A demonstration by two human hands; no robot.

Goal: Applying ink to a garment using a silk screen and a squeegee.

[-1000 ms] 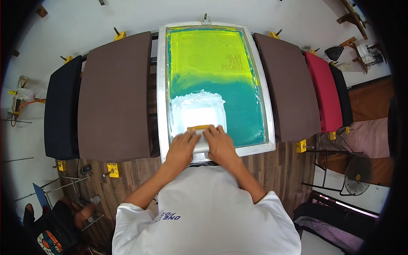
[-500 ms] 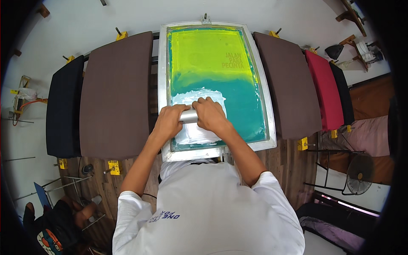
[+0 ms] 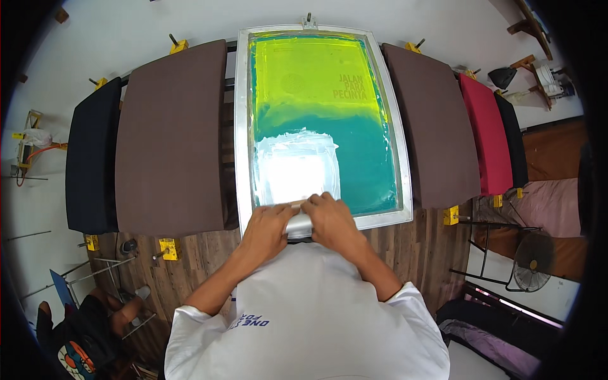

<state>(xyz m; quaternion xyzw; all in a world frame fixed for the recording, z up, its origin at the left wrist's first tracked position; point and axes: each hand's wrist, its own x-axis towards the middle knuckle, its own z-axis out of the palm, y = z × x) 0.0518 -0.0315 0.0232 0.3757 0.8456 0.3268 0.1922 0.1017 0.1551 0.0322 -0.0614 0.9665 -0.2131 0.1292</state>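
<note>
Since the earlier frame, the silver metal-handled squeegee (image 3: 299, 224) has moved to the near end of the rectangular, aluminium-framed green-and-yellow screen (image 3: 405, 183), left hand (image 3: 266, 229) and right hand (image 3: 332, 223) clamped on it. A pull through glossy white ink (image 3: 294, 171) seems to be ending; next calls for lifting cleanly.

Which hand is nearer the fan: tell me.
Right. The right hand holds the squeegee, left of the fan; the left hand holds it farther left.

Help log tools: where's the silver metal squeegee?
In head view, the squeegee is below centre, held by left hand and right hand at the near edge of the green, metal-framed rectangular screen.
</note>
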